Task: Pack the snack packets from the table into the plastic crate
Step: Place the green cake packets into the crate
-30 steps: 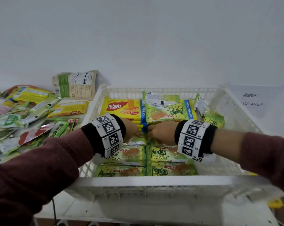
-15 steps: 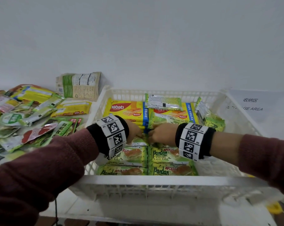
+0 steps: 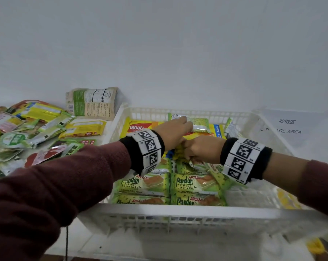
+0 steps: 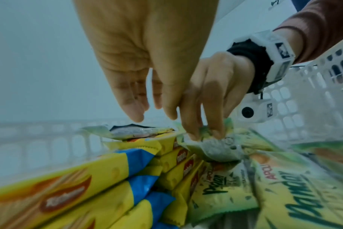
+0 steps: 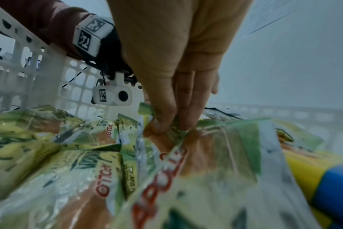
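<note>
The white plastic crate [image 3: 178, 210] holds yellow Nabati wafer packs [image 3: 138, 127] at the back and green Pandan cake packets [image 3: 146, 185] at the front. My left hand [image 3: 186, 124] reaches to the far side with its fingers [image 4: 135, 114] straight, just over a silver-green packet [image 3: 199, 124] lying on the wafers. My right hand [image 3: 189, 157] is in the crate's middle. Its thumb and fingers [image 5: 162, 124] pinch the crinkled edge of a Pandan packet [image 5: 215, 147].
A loose pile of snack packets [image 3: 27, 136] covers the table left of the crate. A beige and green pouch [image 3: 91, 102] leans on the wall behind it. A paper sign [image 3: 287, 127] lies to the right of the crate. A white wall is close behind.
My left hand has lifted from the crate's middle and moved towards the far side, over the silver-green packet. My right hand stays in the middle, pinching a Pandan packet.
</note>
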A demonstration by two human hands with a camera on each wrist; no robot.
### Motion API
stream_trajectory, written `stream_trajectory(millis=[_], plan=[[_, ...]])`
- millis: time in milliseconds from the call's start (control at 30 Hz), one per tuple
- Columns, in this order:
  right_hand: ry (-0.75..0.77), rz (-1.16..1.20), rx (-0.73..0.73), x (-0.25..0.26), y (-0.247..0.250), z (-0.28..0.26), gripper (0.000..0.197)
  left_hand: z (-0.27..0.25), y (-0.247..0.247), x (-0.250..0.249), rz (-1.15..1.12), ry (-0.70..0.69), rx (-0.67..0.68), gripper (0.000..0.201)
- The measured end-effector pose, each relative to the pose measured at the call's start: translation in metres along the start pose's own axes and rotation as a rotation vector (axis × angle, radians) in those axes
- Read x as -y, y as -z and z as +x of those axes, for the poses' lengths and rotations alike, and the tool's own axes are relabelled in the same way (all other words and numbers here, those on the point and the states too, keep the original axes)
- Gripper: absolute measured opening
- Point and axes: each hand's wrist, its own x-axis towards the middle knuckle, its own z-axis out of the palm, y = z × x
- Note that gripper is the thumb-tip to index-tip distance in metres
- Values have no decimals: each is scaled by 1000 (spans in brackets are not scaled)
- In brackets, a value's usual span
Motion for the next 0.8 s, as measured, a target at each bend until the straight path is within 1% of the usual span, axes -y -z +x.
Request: stream_trajectory(millis=[67,133,233,333,433,500,567,600,633,667,700,767,800], plan=[[13,26,12,1,-4,-3,25,10,-1,-2,146,-106,40,47],[41,74,0,2,-7,-11,22,18,-4,-6,263,-182,63,49],[97,131,-110,0,-11,-25,20,27,-13,-17,305,-263,46,43],[83,116,-168,-5,-7,-40,18,35,-17,-26,283,-286,9,40],[71,55,-324,-13,0,-57,12,40,-15,-29,249,-247,-38,40],[-5,15,-457,-23,1,-61,20,40,-12,-24,234,-199,-79,39],[-139,24,-518,-27,4,-64,15,37,-7,-17,208,-134,-106,39],[-237,37,-533,-29,5,-63,9,35,-2,-13,187,-100,-118,37],[-343,81,-503,-31,4,-61,7,33,3,-10,160,-68,-136,35],[-430,189,-456,-31,2,-59,8,31,8,-6,125,-35,-157,33],[-486,320,-429,-29,0,-56,9,30,14,-3,88,-4,-182,32],[-562,628,-406,-26,-6,-49,13,27,22,2,28,47,-222,30],[-598,745,-356,-24,-10,-44,15,26,24,4,6,68,-231,30]])
